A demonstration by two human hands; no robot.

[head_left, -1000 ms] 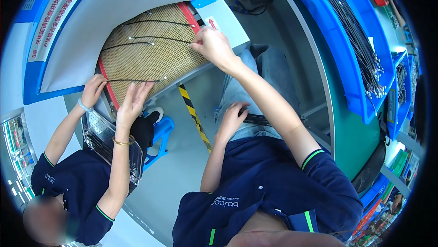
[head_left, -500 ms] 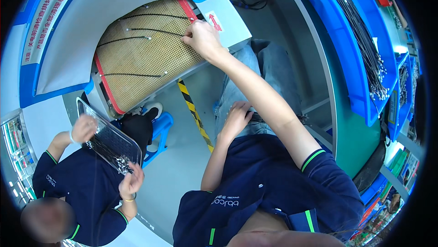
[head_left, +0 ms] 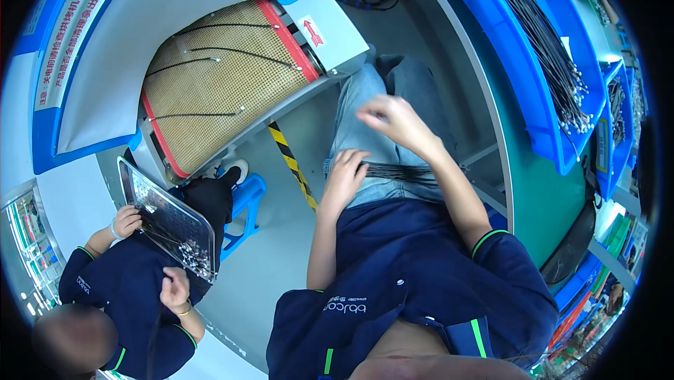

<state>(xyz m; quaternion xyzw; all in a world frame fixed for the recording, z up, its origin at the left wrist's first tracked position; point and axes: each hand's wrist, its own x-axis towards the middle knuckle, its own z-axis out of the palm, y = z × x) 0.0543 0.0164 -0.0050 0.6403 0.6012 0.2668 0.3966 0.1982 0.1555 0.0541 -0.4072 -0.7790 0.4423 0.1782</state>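
My left hand [head_left: 345,178] rests on my lap, its fingers closed around one end of a bundle of thin black cables [head_left: 400,171]. The bundle lies across my jeans toward the right. Above it hovers my right hand [head_left: 399,126], apart from the bundle. Its fingers look bent but are smeared by motion, so whether anything small is in them does not show. Ahead on the left, a tan mesh conveyor belt [head_left: 210,92] with red edges carries several black cables; one of them, a curved cable [head_left: 246,53], reaches the right red edge.
A co-worker at the left has hands by a dark tray [head_left: 203,220] of cables. A blue stool [head_left: 247,204] stands beside them. Right of me, a green bench [head_left: 540,201] bears a blue bin [head_left: 537,109] full of black cables. The machine's white end [head_left: 333,25] juts toward my knees.
My right hand has let go of the cable on the belt and come back over my lap. That cable's end now lies on the red edge. The co-worker's hands have shifted.
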